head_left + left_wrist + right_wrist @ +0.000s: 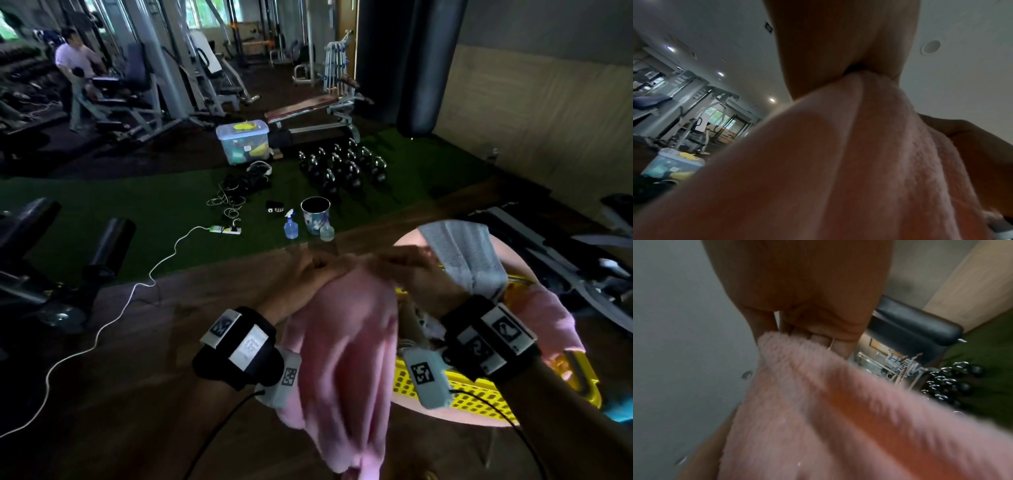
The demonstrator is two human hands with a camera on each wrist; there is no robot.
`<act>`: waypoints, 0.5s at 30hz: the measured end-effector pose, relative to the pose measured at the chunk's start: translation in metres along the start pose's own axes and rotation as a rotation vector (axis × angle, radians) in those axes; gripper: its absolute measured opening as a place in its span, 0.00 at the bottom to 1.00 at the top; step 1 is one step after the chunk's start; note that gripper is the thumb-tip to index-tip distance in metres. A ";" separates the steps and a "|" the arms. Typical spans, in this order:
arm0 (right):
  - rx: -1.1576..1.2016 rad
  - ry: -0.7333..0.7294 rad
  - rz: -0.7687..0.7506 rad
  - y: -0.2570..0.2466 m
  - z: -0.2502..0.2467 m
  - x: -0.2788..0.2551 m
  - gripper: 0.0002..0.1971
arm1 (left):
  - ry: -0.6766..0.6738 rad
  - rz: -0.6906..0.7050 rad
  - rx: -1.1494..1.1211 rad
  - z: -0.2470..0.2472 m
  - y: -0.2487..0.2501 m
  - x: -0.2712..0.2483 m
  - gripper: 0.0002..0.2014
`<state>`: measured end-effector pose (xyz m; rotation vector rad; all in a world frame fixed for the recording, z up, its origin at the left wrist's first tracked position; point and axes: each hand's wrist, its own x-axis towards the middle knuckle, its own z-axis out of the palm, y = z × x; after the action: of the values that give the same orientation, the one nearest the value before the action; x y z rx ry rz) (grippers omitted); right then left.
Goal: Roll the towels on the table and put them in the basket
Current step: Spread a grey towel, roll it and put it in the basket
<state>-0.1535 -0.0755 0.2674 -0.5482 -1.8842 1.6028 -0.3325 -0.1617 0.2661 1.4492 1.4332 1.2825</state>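
No brand or readable writing shows anywhere; the only markings are square black-and-white coded tags on the wrist bands (239,339), and their patterns are not words.

Both hands are raised close together in the middle of the head view, gripping the top edge of a pink towel (346,353) that hangs down in loose folds toward 6 o'clock. The left hand (308,277) pinches the towel's edge; the left wrist view shows the cloth (869,146) drawn into the pinch between thumb and fingers. The right hand (407,263) has its fingers curled over the same edge, and the right wrist view shows the fingers (830,337) folded down onto the fluffy hem (818,394).

At 3 o'clock from the hanging towel sits a yellow perforated basket (479,397) on a round pink table (411,240). A grey towel (466,257) and another pink towel (555,325) are draped over the basket's far side.
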 end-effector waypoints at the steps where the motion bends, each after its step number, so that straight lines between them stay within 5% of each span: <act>1: 0.103 0.096 0.013 0.000 -0.007 0.001 0.10 | 0.010 -0.007 -0.019 -0.002 -0.003 -0.002 0.20; 3: 0.171 0.152 0.007 0.000 -0.008 -0.003 0.10 | 0.023 -0.032 -0.078 -0.007 -0.007 -0.004 0.23; 6: -0.153 -0.139 -0.045 0.000 0.011 -0.008 0.15 | 0.033 0.000 -0.089 -0.007 0.000 -0.002 0.34; 8: -0.221 -0.154 -0.103 -0.003 0.010 -0.008 0.18 | -0.022 0.009 -0.023 -0.005 0.004 -0.001 0.40; 12: 0.116 0.139 -0.059 -0.005 -0.004 0.000 0.22 | -0.040 -0.037 -0.080 -0.009 0.005 -0.004 0.29; 15: -0.031 -0.083 0.041 0.004 0.014 -0.002 0.16 | 0.018 -0.006 -0.075 -0.011 0.015 0.000 0.28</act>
<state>-0.1620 -0.0862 0.2615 -0.5437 -1.9733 1.6486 -0.3394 -0.1651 0.2831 1.3859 1.3851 1.3345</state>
